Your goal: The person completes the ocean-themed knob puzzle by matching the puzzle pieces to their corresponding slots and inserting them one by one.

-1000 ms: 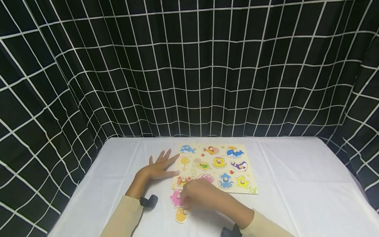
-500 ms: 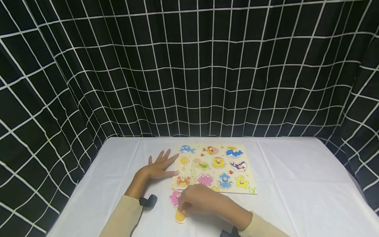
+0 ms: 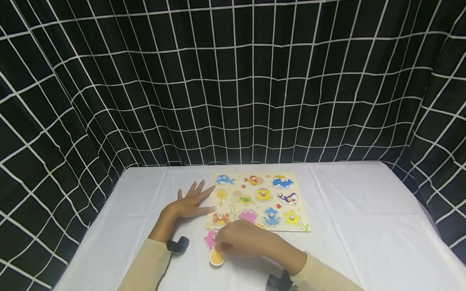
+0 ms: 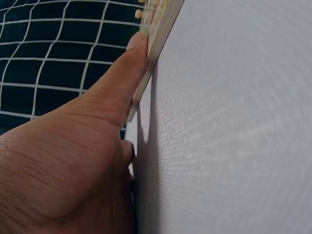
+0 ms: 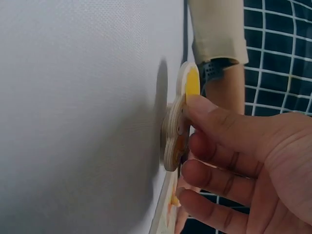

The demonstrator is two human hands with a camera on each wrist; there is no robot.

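My right hand point(image 3: 242, 240) is at the near side of the puzzle board point(image 3: 303, 220), thumb and fingers pinching an orange-yellow wooden puzzle piece point(image 3: 216, 258). In the right wrist view this piece point(image 5: 193, 80) stands on edge to the camera, the thumb on its printed face and a shadow on the cloth beside it. A pink puzzle piece point(image 3: 209, 239) lies just beyond it, partly covered by the fingers. My left hand point(image 3: 187, 206) rests spread at the board's left edge. Its thumb lies on the board's edge point(image 4: 161, 36) in the left wrist view.
Sea-animal pictures cover the board, many with knobs, among them a crab point(image 3: 220, 218), a blue squid point(image 3: 271, 217) and a yellow starfish point(image 3: 292, 218). A white cloth point(image 3: 349, 226) covers the table. Black curtain with white grid lines point(image 3: 255, 81) surrounds it.
My right hand has moved from the pink piece down to the orange-yellow one and now pinches it; the piece looks tilted. The left hand stays at the board. The head view has shifted slightly.
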